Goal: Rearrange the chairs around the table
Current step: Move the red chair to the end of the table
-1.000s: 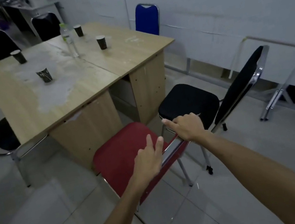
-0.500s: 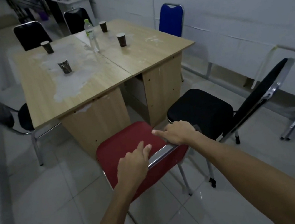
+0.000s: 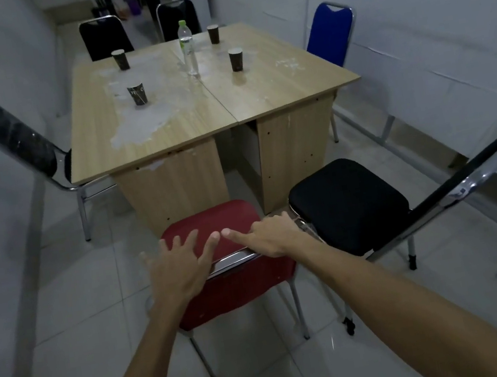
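At the far left, a black chair (image 3: 19, 144) is standing against the wall, its seat disappearing under the edge of the worktop (image 3: 165, 130) so that I am seeing only the scuffed back and the chrome legs. On the worktop, four dark paper cups (image 3: 137, 93) and a clear water bottle (image 3: 189, 52) are standing upright around a pale, smeared patch. Behind them, two more black chairs (image 3: 105, 38) are showing only their backrests, and the clutter beyond them is too dim to make out.

My left hand (image 3: 177, 269) is hovering with fingers spread wide over the chrome top rail of the red chair (image 3: 234, 286); its grip is open, holding nothing. The red chair is sitting right in front of me, its seat pointing at the worktop's near panel. My right hand (image 3: 273, 236) is lying on the same rail, forefinger stretched out; I cannot tell whether the other fingers are curling around the bar.

Just right of it, a black chair with an angled back (image 3: 351, 204) is standing turned sideways. A blue chair (image 3: 329, 33) is half hidden behind the worktop's far right corner.
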